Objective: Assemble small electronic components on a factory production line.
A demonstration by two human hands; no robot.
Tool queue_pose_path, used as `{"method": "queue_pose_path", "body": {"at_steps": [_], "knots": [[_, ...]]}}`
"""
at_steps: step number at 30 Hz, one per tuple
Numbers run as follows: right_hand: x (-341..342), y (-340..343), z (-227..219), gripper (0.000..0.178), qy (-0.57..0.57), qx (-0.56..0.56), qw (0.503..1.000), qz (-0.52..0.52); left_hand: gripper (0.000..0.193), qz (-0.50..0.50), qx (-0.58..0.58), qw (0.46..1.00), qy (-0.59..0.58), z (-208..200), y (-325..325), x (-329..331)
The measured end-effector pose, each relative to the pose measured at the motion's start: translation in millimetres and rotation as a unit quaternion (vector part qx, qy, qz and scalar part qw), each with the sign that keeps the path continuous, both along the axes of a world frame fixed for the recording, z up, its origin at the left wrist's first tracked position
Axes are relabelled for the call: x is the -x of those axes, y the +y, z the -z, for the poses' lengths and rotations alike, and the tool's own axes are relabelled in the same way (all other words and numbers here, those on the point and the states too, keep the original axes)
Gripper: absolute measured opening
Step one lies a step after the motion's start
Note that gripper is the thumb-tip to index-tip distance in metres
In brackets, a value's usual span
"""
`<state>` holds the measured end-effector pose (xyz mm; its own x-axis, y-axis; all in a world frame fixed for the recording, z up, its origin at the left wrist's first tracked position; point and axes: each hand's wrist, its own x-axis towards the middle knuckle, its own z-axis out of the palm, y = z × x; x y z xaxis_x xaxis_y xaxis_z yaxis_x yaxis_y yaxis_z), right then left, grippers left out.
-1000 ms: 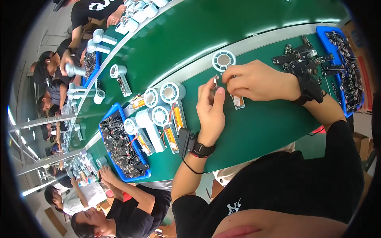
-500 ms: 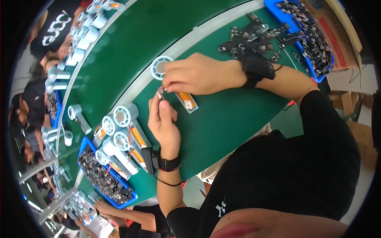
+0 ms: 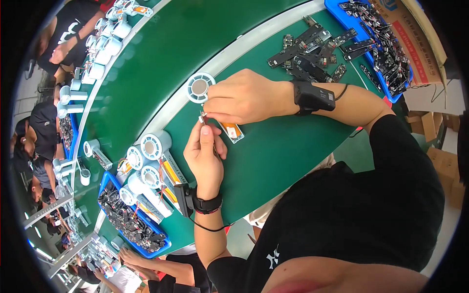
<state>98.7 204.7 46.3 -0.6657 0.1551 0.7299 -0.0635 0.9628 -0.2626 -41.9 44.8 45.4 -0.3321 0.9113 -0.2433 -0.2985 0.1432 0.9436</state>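
My left hand [image 3: 204, 155] is closed on a narrow dark circuit board [image 3: 203, 118], thumb along it, its end pointing up. My right hand [image 3: 248, 95] meets that end in a pinch; what lies between its fingertips is too small to make out. Beneath my right hand lies a light-blue handheld fan [image 3: 199, 88]. Its round head shows left of the fingers, and its open handle with an orange battery [image 3: 231, 129] comes out below them.
Several fans [image 3: 151, 146] lie left of my left wrist, beside a blue tray [image 3: 167, 244] of circuit boards. Loose boards [image 3: 310, 51] are piled at the upper right, near another blue tray [image 3: 334, 10] and a cardboard box [image 3: 410, 44]. Co-workers sit along the left.
Both hands have shifted slightly, and the board's end sits a little further right between them. Across the table, a co-worker's hand has moved away from the row of fans.
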Motion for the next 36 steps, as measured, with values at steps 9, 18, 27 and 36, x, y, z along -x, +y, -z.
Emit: {"method": "queue_pose_path", "body": {"at_steps": [9, 18, 27, 36], "knots": [[5.1, 3.6, -1.3, 0.014, -0.011, -0.072, 0.997, -0.016, 0.038, -0.009, 0.019, 0.997, 0.080, -2.2, -5.3, 1.0], [-0.3, -1.1, -10.1, 0.017, -0.091, 0.015, 0.994, -0.053, 0.039, 0.021, -0.011, 0.990, 0.136, -5.4, -3.6, 3.0], [1.2, 0.4, -11.0, 0.019, -0.119, 0.038, 0.990, -0.063, 0.036, 0.057, -0.065, 0.954, 0.286, -12.5, -0.9, 15.1], [0.4, 5.0, -4.8, 0.023, -0.066, 0.034, 0.994, -0.075, 0.034, 0.104, 0.043, 0.993, 0.046, -24.6, -5.4, 22.7]]}}
